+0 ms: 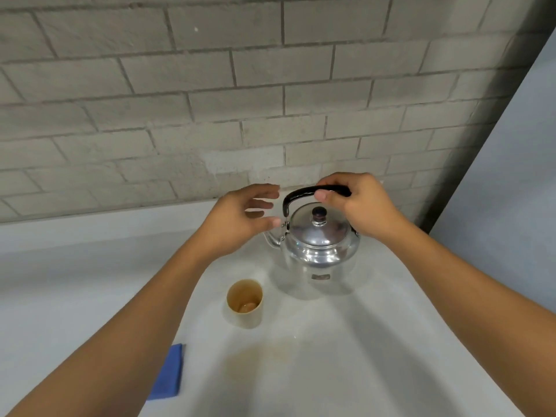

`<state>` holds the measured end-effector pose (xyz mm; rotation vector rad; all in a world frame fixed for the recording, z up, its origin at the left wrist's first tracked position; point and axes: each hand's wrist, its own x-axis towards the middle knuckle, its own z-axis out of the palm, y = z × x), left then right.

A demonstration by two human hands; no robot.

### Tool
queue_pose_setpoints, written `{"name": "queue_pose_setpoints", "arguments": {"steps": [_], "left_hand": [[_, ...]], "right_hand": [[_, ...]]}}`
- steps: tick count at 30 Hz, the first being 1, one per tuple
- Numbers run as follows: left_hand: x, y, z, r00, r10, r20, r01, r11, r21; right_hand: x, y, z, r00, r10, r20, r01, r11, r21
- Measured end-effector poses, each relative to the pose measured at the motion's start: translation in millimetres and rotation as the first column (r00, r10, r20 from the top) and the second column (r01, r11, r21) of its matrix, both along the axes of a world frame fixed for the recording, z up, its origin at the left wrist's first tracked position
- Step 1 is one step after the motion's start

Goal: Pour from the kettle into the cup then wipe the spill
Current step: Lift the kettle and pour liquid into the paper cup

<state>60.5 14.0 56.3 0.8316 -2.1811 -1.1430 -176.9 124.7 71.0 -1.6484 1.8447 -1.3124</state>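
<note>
A shiny steel kettle [320, 254] with a black arched handle and a black lid knob stands upright on the white table [376, 356], its spout pointing left. My right hand [358, 203] is closed around the top of the handle. My left hand [240, 219] hovers just left of the kettle above the spout, fingers apart and holding nothing. A small beige cup [245, 302] stands upright in front of the kettle, a little brownish liquid at its bottom. A faint brownish stain [258, 361] marks the table in front of the cup. A folded blue cloth [168, 373] lies lower left, partly hidden by my left forearm.
A grey brick wall [210, 100] rises right behind the table. At the right a pale grey panel [511, 176] runs diagonally and closes off that side.
</note>
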Motion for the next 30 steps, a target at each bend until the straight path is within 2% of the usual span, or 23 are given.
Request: {"name": "queue_pose_setpoints", "arguments": {"steps": [6,12,18,24,30], "left_hand": [[68,35,-59,0.999,0.022,0.024,-0.026,0.985,0.169],[94,48,-117,0.991,0.078,0.107,-0.101,0.967,0.235],[93,60,-163,0.989,0.147,0.03,-0.147,0.914,0.378],[80,65,-188,0.972,0.236,-0.014,-0.215,0.908,0.359],[76,64,-193,0.957,0.288,-0.033,-0.262,0.906,0.333]], "right_hand": [[7,30,4,0.998,0.017,0.066,-0.016,1.0,-0.017],[20,50,-4,0.996,0.061,0.059,-0.063,0.997,0.034],[32,55,-6,0.996,0.09,0.027,-0.091,0.995,0.045],[37,51,-4,0.995,0.098,-0.011,-0.096,0.991,0.092],[42,44,3,0.975,0.171,-0.139,-0.153,0.979,0.137]]}}
